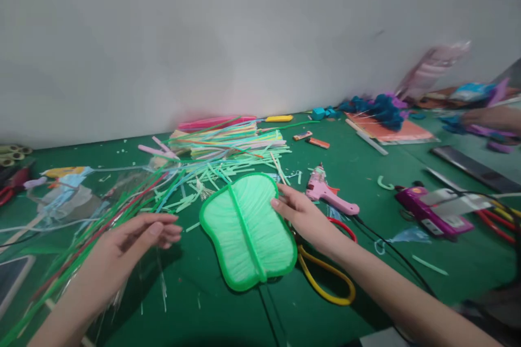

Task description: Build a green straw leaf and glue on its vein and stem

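A bright green leaf (247, 230), filled with fine fuzzy strands and edged in green pipe cleaner, tilts over the table with a thick midrib and a thin dark stem below. My right hand (299, 211) grips its right edge, thumb in front and the other fingers partly hidden. To the left, my left hand (142, 238) hovers apart from the leaf, fingers loosely bent and nothing visible in them. Yellow- and red-handled scissors (325, 276) lie under and beside my right hand. Just beyond it rests a pink hot glue gun (331, 192).
Pipe cleaners (232, 141) lie bundled at the back, with cut green pieces scattered before them. A purple power strip (433, 211) and cords lie right. Another person's hand (494, 119) is at far right, near blue flowers (382, 111). A phone (14, 282) lies at the left edge.
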`<state>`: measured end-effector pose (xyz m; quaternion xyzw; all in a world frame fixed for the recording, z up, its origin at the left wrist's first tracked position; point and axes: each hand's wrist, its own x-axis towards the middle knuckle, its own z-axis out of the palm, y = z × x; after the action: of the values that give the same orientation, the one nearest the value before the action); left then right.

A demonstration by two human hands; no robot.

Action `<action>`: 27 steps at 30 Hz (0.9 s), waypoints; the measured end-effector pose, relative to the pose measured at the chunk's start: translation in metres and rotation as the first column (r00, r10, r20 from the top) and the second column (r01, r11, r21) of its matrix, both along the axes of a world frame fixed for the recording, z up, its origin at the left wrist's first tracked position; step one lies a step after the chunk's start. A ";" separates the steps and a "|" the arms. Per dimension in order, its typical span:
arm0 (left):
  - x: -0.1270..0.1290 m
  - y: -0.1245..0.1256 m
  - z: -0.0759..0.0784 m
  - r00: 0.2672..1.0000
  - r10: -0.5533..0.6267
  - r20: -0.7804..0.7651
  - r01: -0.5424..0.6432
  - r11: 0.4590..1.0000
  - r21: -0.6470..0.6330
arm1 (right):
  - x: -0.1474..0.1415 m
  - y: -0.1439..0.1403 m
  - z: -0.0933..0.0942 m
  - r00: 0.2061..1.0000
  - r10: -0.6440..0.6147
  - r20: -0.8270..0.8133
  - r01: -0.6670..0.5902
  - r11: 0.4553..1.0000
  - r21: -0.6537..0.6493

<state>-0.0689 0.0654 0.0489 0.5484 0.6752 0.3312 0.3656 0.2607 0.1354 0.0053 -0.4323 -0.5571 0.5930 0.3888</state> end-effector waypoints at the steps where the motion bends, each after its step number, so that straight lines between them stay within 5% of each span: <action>1: 0.005 0.001 0.003 1.000 -0.015 0.006 0.015 1.000 0.018 | -0.005 0.004 -0.002 1.000 0.017 0.021 -0.017 1.000 0.019; 9: 0.014 0.026 0.000 0.988 0.034 -0.153 -0.017 0.994 0.112 | -0.024 0.035 -0.008 0.985 0.135 0.111 -0.151 0.976 0.154; 17: 0.028 0.044 -0.025 0.993 -0.068 0.093 0.073 0.996 -0.057 | -0.031 0.026 0.008 0.947 0.294 0.126 -0.315 0.926 0.209; 21: 0.031 0.041 -0.027 0.974 -0.025 0.226 0.051 0.993 -0.108 | -0.031 0.021 0.007 0.954 0.271 0.124 -0.291 0.938 0.189; 27: 0.029 0.035 -0.024 0.916 -0.023 0.401 0.114 0.972 -0.206 | -0.032 0.023 -0.002 0.992 0.082 0.098 -0.097 0.982 0.162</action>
<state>-0.0396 0.1001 0.0247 0.4486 0.6007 0.3434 0.5657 0.2288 0.1587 0.0032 -0.3992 -0.6406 0.5411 0.3709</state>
